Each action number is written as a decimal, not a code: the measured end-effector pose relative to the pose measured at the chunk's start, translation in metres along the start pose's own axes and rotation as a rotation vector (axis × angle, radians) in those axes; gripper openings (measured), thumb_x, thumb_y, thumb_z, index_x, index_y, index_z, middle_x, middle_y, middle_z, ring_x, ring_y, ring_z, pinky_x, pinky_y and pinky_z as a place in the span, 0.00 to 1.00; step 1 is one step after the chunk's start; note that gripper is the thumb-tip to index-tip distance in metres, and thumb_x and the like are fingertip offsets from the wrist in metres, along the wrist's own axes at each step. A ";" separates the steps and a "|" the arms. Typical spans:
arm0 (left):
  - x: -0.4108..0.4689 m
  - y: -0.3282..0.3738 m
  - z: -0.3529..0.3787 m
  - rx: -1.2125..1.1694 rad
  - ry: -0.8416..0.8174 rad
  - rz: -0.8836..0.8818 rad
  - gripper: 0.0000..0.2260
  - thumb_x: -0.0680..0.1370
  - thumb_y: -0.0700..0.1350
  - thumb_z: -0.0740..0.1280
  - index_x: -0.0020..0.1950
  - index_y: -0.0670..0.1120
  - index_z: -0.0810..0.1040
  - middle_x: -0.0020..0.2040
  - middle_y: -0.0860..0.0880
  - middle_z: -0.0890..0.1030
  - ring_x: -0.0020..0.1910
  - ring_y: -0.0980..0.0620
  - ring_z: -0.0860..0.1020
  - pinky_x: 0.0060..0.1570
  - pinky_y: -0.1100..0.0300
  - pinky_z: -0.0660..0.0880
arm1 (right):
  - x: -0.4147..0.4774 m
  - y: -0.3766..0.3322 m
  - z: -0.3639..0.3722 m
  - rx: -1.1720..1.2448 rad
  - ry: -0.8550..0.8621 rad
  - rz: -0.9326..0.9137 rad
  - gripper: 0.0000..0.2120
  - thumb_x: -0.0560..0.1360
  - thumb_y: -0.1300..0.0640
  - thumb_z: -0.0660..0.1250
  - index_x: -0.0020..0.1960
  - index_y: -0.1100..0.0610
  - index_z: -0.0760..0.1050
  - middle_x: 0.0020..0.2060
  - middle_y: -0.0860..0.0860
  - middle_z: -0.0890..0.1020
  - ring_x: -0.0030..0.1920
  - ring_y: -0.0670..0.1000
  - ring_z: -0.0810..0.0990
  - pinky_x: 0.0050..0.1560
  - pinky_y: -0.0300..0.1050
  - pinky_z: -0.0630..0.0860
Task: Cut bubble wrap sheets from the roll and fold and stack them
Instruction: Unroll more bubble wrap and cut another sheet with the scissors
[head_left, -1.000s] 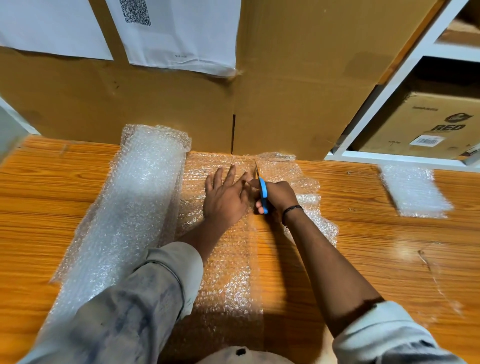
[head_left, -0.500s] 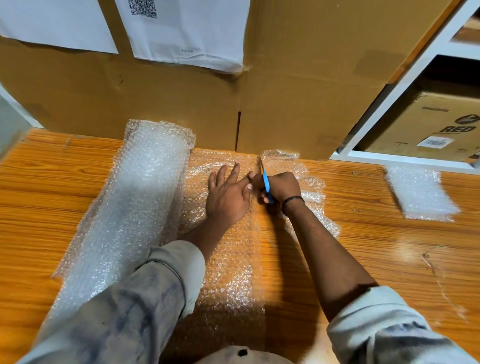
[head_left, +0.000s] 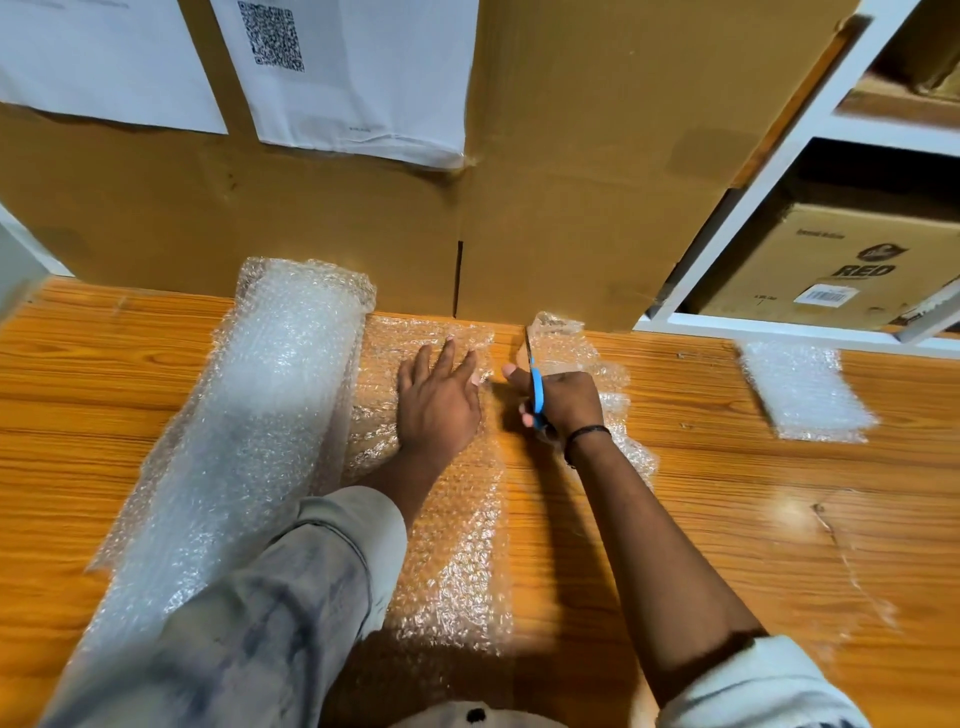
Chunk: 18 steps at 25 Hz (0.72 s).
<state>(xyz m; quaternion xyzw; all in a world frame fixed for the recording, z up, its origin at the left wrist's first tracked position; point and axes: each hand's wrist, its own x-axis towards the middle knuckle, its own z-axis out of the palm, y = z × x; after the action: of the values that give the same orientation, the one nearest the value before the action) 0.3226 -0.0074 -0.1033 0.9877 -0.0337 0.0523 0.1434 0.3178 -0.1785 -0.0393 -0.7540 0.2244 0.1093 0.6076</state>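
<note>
Head view: I observe both forearms reaching forward over the orange-brown wooden table (head_left: 727, 519). The left hand (head_left: 439, 402) lies palm down on the unrolled clear bubble wrap sheet (head_left: 452, 551). Its fingers (head_left: 448, 356) are straight and slightly spread, pressing the sheet flat just right of the thick clear bubble wrap roll (head_left: 275, 415), which lies lengthwise at the table's left. The right hand (head_left: 566, 402) grips the blue-handled scissors (head_left: 537, 389) with fingers curled round the handles. The blades point away, at the sheet's far edge near the large brown cardboard box (head_left: 597, 182); I cannot tell how far apart they stand. A folded bubble wrap stack (head_left: 802, 389) lies well apart at the right. The white shelf (head_left: 779, 171) compartment holds a brown carton printed RED (head_left: 852, 260).
</note>
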 end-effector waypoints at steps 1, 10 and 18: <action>0.000 0.000 0.000 -0.006 -0.004 0.007 0.24 0.84 0.54 0.54 0.81 0.56 0.62 0.83 0.49 0.60 0.82 0.41 0.55 0.79 0.41 0.50 | -0.006 0.003 -0.003 -0.039 0.000 -0.010 0.21 0.69 0.50 0.83 0.30 0.59 0.75 0.25 0.58 0.79 0.19 0.51 0.74 0.23 0.37 0.66; -0.034 0.011 -0.015 -0.351 0.078 -0.010 0.20 0.83 0.52 0.65 0.75 0.55 0.73 0.78 0.53 0.70 0.79 0.46 0.62 0.78 0.42 0.57 | -0.084 0.041 -0.028 -0.080 -0.110 -0.095 0.17 0.71 0.52 0.81 0.45 0.58 0.75 0.31 0.58 0.84 0.28 0.55 0.80 0.28 0.39 0.73; -0.105 0.066 -0.013 -0.238 0.106 0.309 0.20 0.76 0.51 0.66 0.69 0.58 0.77 0.71 0.56 0.75 0.74 0.50 0.67 0.74 0.48 0.60 | -0.112 0.065 -0.067 -0.085 0.071 -0.144 0.23 0.71 0.49 0.81 0.48 0.53 0.67 0.38 0.62 0.86 0.25 0.54 0.82 0.23 0.36 0.68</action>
<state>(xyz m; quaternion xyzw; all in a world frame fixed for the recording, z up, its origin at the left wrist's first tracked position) 0.2117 -0.0612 -0.0842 0.9427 -0.1832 0.1215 0.2508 0.1814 -0.2306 -0.0309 -0.7966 0.1861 0.0478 0.5731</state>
